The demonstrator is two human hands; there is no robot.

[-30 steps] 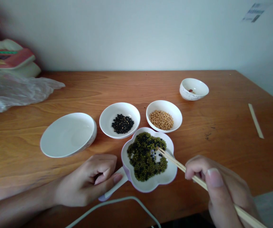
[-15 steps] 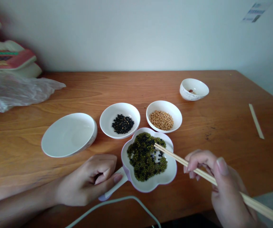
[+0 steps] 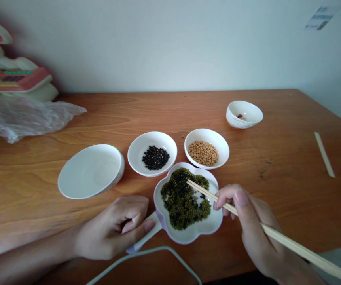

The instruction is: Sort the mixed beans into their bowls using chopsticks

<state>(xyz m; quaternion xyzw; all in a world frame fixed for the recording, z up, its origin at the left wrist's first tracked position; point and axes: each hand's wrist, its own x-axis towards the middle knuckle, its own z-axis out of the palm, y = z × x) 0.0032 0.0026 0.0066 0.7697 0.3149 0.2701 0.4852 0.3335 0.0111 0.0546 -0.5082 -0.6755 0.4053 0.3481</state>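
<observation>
My left hand (image 3: 118, 227) is closed around the handle of a flower-shaped dish (image 3: 209, 226), white with a pale purple rim. Green beans (image 3: 188, 211) mixed with black beans fill most of the dish, with a small bare patch near the middle. A pair of wooden chopsticks (image 3: 289, 239) is gripped in my right hand (image 3: 249, 221), their tips touching the upper part of the mixed beans. Whether a bean is pinched between the tips, I cannot tell. Just behind the dish, one white bowl (image 3: 135, 154) holds black beans and another white bowl (image 3: 222, 148) holds tan beans.
At the left stands a white bowl (image 3: 89, 170) with nothing visible inside. A patterned bowl (image 3: 238, 122) with a few reddish bits sits far right. A paper strip (image 3: 324, 154) lies at the right. A cable (image 3: 158, 248) crosses in front; a plastic bag (image 3: 40, 118) lies back left.
My right hand has moved left, closer to the dish, and the chopstick tips have shifted slightly left over the beans. The left hand keeps its hold; the whole view has shifted slightly.
</observation>
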